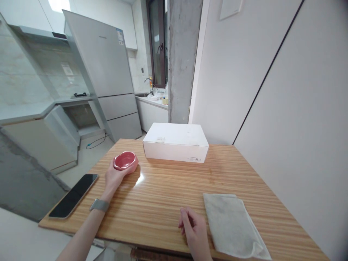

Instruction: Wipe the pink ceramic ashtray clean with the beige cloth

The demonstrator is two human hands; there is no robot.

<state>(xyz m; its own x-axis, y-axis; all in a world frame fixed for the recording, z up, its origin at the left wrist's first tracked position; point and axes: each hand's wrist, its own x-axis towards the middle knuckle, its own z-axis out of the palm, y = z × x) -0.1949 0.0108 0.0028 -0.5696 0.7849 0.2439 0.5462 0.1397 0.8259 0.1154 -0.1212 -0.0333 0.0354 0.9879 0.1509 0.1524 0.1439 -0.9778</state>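
My left hand [115,177] is closed around the near side of a glossy pink ashtray [125,161], thumb along its near right wall and the other fingers mostly hidden at the left. The ashtray sits upright at the table's left, its hollow facing up with nothing visible inside. Near the front edge, my right hand [192,228] rests with loosely curled fingers and nothing seen in them. Just right of that hand lies a folded grey cloth [233,224], apart from it.
A white cardboard box [175,143] stands at the back of the wood-grain table [165,192]. On the left edge lies a dark-screened phone [74,195]. A white wall [272,108] runs along the right; a fridge [106,65] stands behind at the left.
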